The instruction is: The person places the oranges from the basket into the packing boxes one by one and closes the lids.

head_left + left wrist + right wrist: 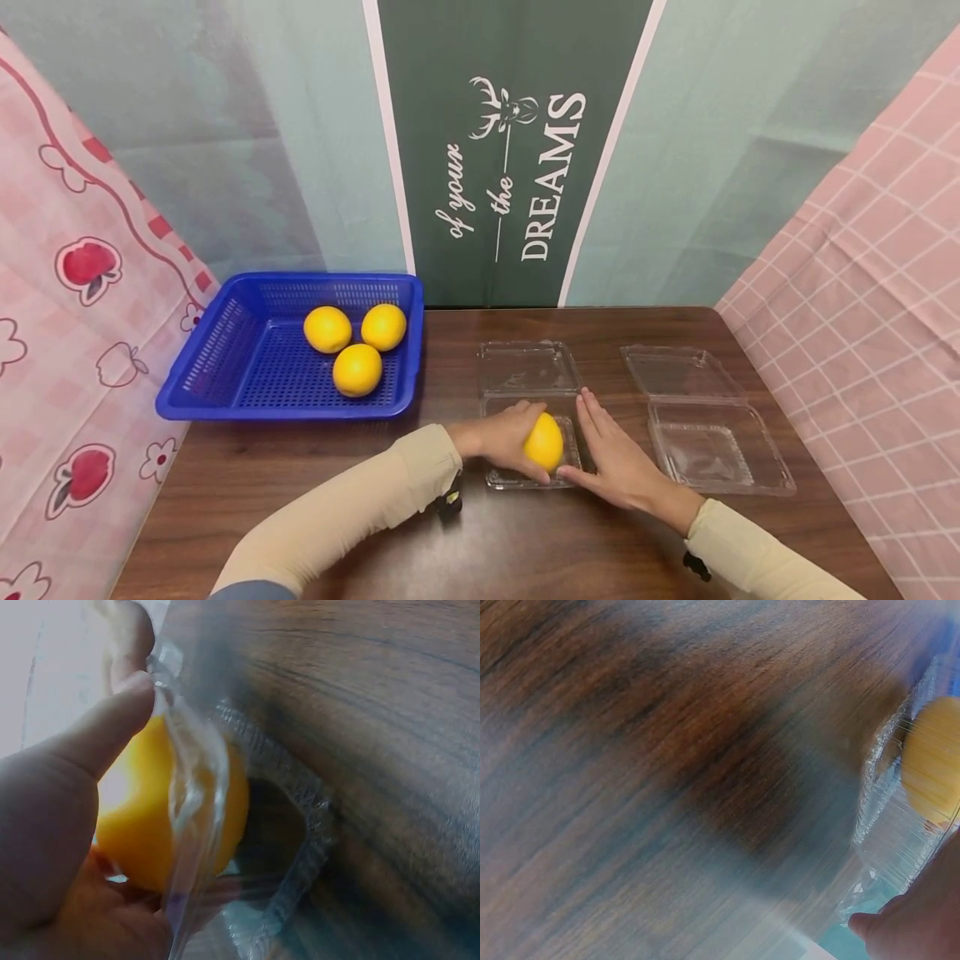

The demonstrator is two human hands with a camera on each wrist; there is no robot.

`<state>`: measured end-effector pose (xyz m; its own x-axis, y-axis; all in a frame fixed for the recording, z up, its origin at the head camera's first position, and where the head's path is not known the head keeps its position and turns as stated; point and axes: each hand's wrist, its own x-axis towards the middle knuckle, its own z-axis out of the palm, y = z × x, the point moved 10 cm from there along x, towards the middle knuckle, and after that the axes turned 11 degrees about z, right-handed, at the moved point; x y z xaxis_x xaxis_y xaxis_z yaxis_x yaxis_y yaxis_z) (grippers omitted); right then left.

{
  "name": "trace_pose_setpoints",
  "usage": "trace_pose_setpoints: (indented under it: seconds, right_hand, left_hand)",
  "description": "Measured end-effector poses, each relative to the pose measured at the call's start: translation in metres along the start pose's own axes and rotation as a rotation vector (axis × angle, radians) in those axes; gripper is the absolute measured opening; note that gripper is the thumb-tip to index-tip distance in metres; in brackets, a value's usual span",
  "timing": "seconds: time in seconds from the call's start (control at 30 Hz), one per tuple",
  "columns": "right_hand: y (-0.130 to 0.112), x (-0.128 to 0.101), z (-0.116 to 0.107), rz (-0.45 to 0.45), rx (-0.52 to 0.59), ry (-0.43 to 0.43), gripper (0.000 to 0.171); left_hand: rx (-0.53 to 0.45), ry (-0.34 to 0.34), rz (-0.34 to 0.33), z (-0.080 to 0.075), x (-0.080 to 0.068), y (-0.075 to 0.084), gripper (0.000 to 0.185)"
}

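Pink cloth printed with red apples [67, 333] hangs along the left side of a brown wooden surface [525, 550]. Near that cloth sits a blue basket [288, 412], slotted and shallow, with three yellow fruits [357, 370] grouped toward its right end.

To the right of the basket, well apart from it, the left hand [498, 437] reaches in from the near side. Its grip is clamped on a single yellow fruit [546, 443], fingers at the far side and thumb at the near side. That fruit is over the near half of an open clear container [529, 392], to the right of the left palm; its slightly longer axis seems to run from near to far. Whether it bears on the base cannot be told.

Just right of the fruit is the right hand [618, 462], its fingers extended and its thumb apart from them, holding nothing. Thumb and fingertips are by the container's right edge, so the left hand is the nearer, already in contact with the fruit.

Farther right, a second clear container [720, 454] lies open, lid half away from the person, beside a pink checked cloth [885, 250].
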<state>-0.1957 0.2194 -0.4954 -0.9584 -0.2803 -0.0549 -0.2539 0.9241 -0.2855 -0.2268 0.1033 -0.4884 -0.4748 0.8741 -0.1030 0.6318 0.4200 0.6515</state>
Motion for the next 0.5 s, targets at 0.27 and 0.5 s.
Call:
trace_pose_setpoints:
  seconds: [0.27, 0.5]
  right_hand:
    - [0.0015, 0.0006, -0.0006, 0.01, 0.001, -0.013, 0.109]
    - [0.0018, 0.0017, -0.0006, 0.02, 0.001, -0.03, 0.109]
  left_hand:
    - [-0.066, -0.018, 0.06, -0.0082, 0.0002, 0.0007, 0.09]
    - [-0.054, -0.002, 0.075, -0.0073, 0.0056, -0.0005, 0.08]
